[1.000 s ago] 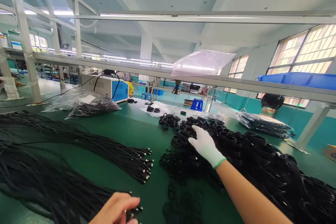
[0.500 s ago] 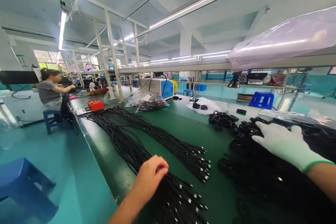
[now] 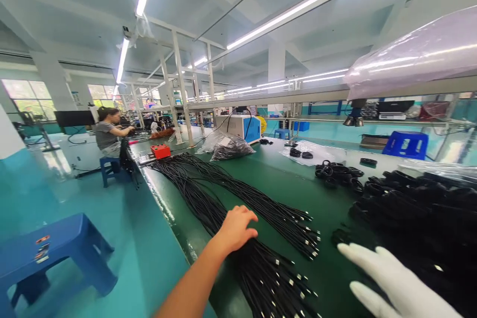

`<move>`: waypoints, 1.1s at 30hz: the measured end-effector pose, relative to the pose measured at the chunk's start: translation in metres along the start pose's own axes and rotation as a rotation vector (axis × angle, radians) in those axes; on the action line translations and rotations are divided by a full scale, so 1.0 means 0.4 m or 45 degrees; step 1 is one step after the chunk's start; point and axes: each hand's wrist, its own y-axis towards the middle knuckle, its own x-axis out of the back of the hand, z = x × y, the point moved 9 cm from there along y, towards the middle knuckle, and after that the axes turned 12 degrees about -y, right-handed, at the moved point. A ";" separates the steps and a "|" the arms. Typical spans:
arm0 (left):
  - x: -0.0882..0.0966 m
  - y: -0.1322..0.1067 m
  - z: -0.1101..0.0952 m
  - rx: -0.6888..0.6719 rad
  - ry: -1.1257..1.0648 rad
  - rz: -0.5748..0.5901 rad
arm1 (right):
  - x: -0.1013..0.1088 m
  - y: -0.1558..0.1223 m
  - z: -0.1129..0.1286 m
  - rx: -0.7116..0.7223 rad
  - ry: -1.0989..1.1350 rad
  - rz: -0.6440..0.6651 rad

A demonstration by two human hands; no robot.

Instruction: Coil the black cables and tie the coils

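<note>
My bare left hand hovers over or rests on the near bundle of black cables; I cannot tell whether it touches. Its fingers are slightly curled with the thumb apart, and nothing shows in them. White connector ends on the cables fan out toward me. A second black cable bundle lies beside it, farther right. In a white glove, my right hand is at the lower right with its fingers stretched out and nothing held. Next to it is a big pile of coiled black cables.
Small black coils lie on the green table. Farther back are a plastic bag, a blue and white machine and a red box. A blue stool stands at left; a seated person works beyond.
The view has turned left, shifting things rightward. My gloved right hand has come off the coil pile toward me. My left hand has opened a little and stays by the near bundle.
</note>
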 end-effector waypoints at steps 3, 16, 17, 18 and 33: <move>0.067 -0.065 0.072 0.171 0.100 -0.321 | -0.090 -0.003 0.137 0.172 0.176 0.188; -0.021 -0.179 0.133 0.224 0.243 -0.243 | -0.268 -0.014 0.364 0.526 0.035 0.651; -0.028 -0.187 0.133 0.214 0.238 -0.234 | -0.266 -0.019 0.362 0.525 0.003 0.646; -0.035 -0.194 0.132 0.198 0.227 -0.223 | -0.267 -0.026 0.361 0.530 -0.018 0.625; 0.080 0.045 0.094 0.135 0.160 -0.058 | -0.176 0.104 0.309 0.027 -0.192 0.495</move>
